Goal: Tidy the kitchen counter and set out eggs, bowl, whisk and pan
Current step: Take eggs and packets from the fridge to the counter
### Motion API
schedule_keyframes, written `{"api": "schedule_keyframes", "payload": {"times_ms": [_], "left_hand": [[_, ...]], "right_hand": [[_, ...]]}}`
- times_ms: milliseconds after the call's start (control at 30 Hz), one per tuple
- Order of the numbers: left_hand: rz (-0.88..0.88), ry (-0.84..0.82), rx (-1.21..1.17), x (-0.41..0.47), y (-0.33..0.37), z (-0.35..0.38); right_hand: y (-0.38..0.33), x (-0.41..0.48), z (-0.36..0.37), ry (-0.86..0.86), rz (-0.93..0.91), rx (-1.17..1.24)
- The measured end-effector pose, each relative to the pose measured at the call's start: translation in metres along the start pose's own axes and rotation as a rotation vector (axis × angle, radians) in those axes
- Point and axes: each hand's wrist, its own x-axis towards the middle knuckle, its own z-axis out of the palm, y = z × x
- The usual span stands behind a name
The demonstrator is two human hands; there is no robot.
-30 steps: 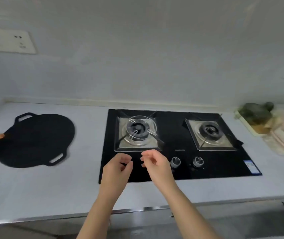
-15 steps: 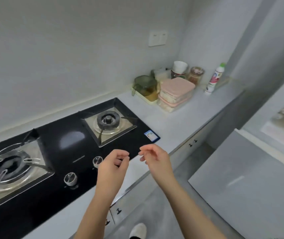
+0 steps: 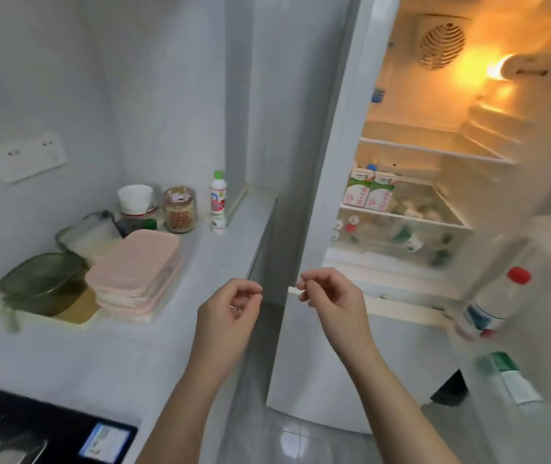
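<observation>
Counter (image 3: pixel 200 262) swung aside for fridge (image 3: pixel 411 135); left hand (image 3: pixel 230 316), right hand (image 3: pixel 334 306) fingers (image 3: pixel 317 277) loosely curled, empty

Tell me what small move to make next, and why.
Probably reach the right hand into the open, lit fridge to search its shelves: it and the left hand hold nothing, and no eggs can be made out from here.
</observation>
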Motion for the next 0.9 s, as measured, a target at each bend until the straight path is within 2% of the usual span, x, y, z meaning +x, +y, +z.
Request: {"api": "schedule_keyframes", "payload": {"times_ms": [200, 367, 533, 700, 900], "left_hand": [[0.169, -0.208, -0.084, 0.073, 0.031, 0.124], [0.283, -0.393, -0.115, 0.106, 0.062, 0.221], [0.487, -0.476, -0.172, 0.138, 0.114, 0.281], [0.72, -0.649, -0.247, 0.153, 0.156, 0.345], [0.908, -1.031, -0.284, 0.15, 0.195, 0.417]], "right_hand": [[-0.001, 0.064, -0.103, 0.289, -0.066, -0.036], [-0.014, 0.103, -0.176, 0.437, -0.176, -0.166], [-0.036, 0.125, -0.223, 0.609, -0.25, -0.3], [-0.049, 0.118, -0.262, 0.778, -0.152, -0.59], [-0.051, 0.106, -0.296, 1.029, 0.111, -1.014]]}}
